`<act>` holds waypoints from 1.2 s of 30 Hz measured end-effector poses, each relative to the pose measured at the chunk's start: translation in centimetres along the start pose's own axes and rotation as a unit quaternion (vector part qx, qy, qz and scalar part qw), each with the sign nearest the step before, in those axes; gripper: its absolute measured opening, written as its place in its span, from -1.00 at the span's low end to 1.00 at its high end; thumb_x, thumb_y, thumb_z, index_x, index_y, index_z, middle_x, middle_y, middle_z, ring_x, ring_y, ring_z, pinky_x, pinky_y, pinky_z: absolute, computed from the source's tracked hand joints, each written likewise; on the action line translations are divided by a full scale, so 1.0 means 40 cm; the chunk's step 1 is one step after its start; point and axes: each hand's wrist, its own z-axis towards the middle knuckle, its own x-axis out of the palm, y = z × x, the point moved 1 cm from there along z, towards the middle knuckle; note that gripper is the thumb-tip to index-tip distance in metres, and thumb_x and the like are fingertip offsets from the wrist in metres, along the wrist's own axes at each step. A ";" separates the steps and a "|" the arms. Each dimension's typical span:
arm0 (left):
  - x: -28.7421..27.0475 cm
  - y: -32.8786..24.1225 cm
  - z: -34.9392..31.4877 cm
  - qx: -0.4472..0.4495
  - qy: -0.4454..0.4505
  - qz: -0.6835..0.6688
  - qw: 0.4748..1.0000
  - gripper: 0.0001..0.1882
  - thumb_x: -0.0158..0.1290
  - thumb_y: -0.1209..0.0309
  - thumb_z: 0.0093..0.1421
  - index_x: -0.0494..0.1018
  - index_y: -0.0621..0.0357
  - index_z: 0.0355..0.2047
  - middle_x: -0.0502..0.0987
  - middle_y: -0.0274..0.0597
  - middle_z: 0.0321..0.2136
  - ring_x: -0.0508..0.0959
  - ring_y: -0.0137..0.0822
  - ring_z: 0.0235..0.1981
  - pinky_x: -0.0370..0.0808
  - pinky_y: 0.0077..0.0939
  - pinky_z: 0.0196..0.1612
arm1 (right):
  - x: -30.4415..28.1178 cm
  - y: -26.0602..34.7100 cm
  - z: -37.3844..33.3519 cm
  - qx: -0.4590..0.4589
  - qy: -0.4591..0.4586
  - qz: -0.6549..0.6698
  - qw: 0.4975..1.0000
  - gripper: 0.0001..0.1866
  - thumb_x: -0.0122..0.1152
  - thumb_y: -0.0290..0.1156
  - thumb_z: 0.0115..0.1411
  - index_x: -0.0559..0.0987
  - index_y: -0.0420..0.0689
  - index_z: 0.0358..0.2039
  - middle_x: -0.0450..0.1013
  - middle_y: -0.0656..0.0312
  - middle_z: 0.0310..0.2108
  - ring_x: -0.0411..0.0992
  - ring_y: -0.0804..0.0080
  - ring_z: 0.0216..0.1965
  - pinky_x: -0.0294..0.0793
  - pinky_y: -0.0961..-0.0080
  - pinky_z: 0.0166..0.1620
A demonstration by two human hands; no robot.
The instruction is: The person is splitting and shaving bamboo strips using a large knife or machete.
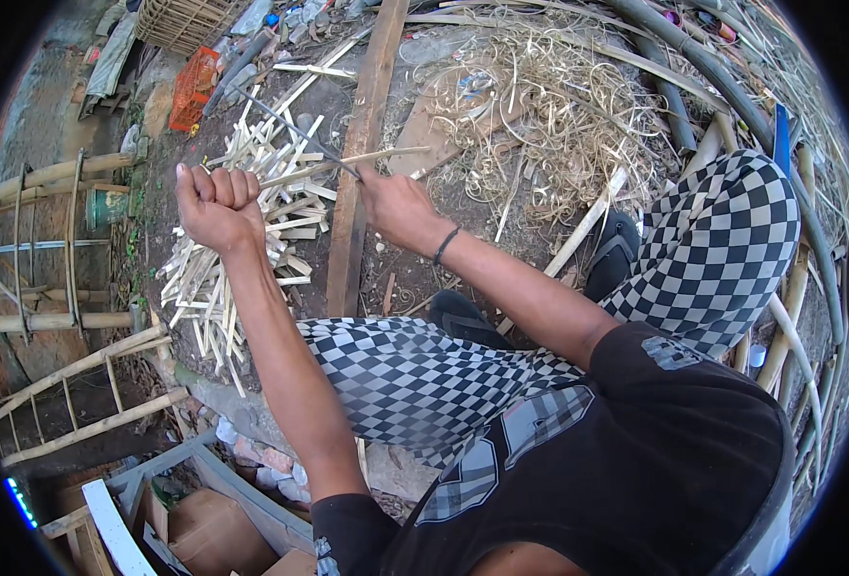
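Observation:
My left hand (219, 204) is closed in a fist at the end of a thin bamboo strip (386, 155); the end inside the fist is hidden. The strip slants across a long wooden plank (347, 245). Wrapped round the handle end of a long, thin dark knife (290, 126) is my right hand (395, 204), just right of the plank. The blade points to the far left and crosses the strip over the plank. A heap of split bamboo sticks (285, 211) lies under and around my left hand.
Curly bamboo shavings (559, 134) are heaped beyond my right hand. An orange plastic crate (194, 88) and a woven basket (186, 21) stand at the far left. Bamboo ladder-like frames (88, 422) lie at left, and long poles (731, 77) lie at right. My sandalled foot (616, 252) rests near the shavings.

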 end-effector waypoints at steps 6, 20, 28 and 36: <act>-0.006 0.004 0.016 -0.001 -0.004 -0.009 1.000 -0.48 -0.24 0.13 0.41 -0.03 -0.09 -0.72 -0.15 -0.47 -0.83 -0.22 -0.50 -0.77 -0.16 -0.47 -0.63 | 0.010 -0.239 0.046 0.208 0.030 -0.055 0.976 -0.73 -0.05 -0.50 0.20 0.50 -0.28 -0.12 0.53 -0.25 -0.25 0.54 -0.16 -0.17 0.52 0.00 -0.09; 0.005 0.007 0.028 -0.002 -0.039 -0.005 0.999 -0.49 -0.25 0.15 0.41 -0.03 -0.09 -0.71 -0.18 -0.47 -0.82 -0.22 -0.49 -0.76 -0.14 -0.47 -0.61 | 0.058 -0.392 -0.006 0.243 0.021 -0.112 0.963 -0.76 -0.05 -0.50 0.18 0.50 -0.26 -0.17 0.53 -0.26 -0.31 0.55 -0.13 -0.21 0.54 -0.01 -0.14; -0.022 -0.006 0.027 0.030 -0.053 0.018 0.998 -0.49 -0.27 0.14 0.41 -0.04 -0.09 -0.71 -0.15 -0.47 -0.82 -0.24 -0.50 -0.76 -0.17 -0.47 -0.63 | 0.068 -0.162 0.016 0.124 0.018 -0.042 0.991 -0.73 0.00 -0.51 0.15 0.43 -0.28 -0.12 0.54 -0.24 -0.38 0.55 -0.22 -0.29 0.54 -0.05 -0.17; 0.046 0.014 0.018 0.018 -0.051 0.028 0.998 -0.50 -0.31 0.18 0.41 -0.04 -0.09 -0.72 -0.16 -0.47 -0.82 -0.21 -0.48 -0.77 -0.16 -0.46 -0.63 | 0.132 -0.490 0.023 0.209 -0.009 -0.100 0.973 -0.75 0.04 -0.42 0.20 0.40 -0.27 -0.15 0.51 -0.19 -0.50 0.52 -0.23 -0.39 0.52 -0.05 -0.24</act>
